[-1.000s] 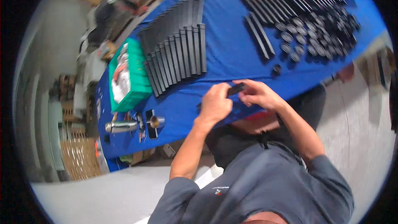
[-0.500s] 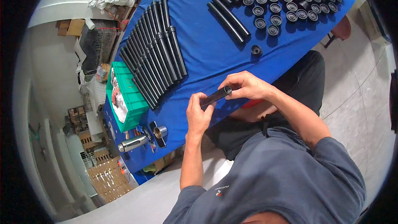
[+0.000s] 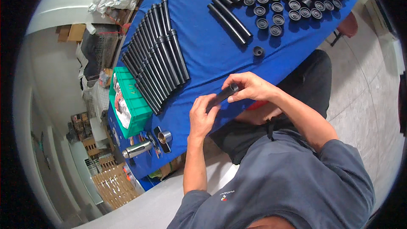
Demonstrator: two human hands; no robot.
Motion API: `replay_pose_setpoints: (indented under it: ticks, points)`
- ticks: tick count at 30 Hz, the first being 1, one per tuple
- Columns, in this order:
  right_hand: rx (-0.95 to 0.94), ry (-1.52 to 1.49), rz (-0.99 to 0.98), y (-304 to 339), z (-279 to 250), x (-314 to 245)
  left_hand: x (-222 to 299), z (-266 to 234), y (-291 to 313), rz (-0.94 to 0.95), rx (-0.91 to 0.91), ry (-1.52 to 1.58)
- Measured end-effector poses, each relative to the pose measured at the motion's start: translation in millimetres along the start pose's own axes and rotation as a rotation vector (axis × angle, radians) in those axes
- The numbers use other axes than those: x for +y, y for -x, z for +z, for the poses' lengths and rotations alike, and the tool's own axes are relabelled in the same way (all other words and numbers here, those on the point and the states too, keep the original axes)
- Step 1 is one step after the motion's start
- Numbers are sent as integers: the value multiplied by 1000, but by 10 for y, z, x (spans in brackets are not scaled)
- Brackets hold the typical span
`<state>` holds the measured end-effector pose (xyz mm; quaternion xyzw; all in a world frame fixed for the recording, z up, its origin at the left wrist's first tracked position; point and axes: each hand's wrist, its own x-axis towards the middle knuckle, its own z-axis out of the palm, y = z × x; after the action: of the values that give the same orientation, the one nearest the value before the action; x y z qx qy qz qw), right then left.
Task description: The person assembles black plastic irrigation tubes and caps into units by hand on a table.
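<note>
Between my two hands is a short-looking black tube (image 3: 222, 96), tilted so its hollow end points up and right. My left hand (image 3: 202, 112) wraps round the lower part of the tube. At the upper end, the fingers of my right hand (image 3: 247, 86) close on the tube near its open rim. A single black round cap (image 3: 258, 51) lies on the blue cloth beyond my right hand. Two loose black tubes (image 3: 230, 22) rest farther off. On the left, rows of black tubes with collars (image 3: 159, 61) lie side by side.
Many black ribbed caps (image 3: 277, 7) are spread at the far right of the blue-covered table (image 3: 203, 63). A green crate (image 3: 135, 101) holds white and reddish packets. Near it are a steel flask (image 3: 137, 149), a metal cup (image 3: 165, 136) and a dark phone-like slab. A red stool (image 3: 348, 25) stands beyond.
The view has shifted slightly. My right thumb has moved onto the near side of the tube's end; my left hand keeps its hold.
</note>
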<state>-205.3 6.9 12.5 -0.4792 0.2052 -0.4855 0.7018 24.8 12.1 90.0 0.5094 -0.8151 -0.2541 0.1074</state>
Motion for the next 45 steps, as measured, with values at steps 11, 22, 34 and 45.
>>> replay_pose_setpoints:
  ticks: [11, 22, 34, 45]
  points:
    - [-17, 7, 142, 66, -18, -130, 186, 255, 109, -390, 348, 1739]
    - [-20, -91, 149, 7, -27, -111, 184, 397, 340, -668, 153, 1162]
    - [11, -15, -27, 1, -15, 65, 149, 233, -94, 132, 270, -92]
    - [41, 36, 123, 4, -1, -62, 151, 96, -2, 226, 224, -140]
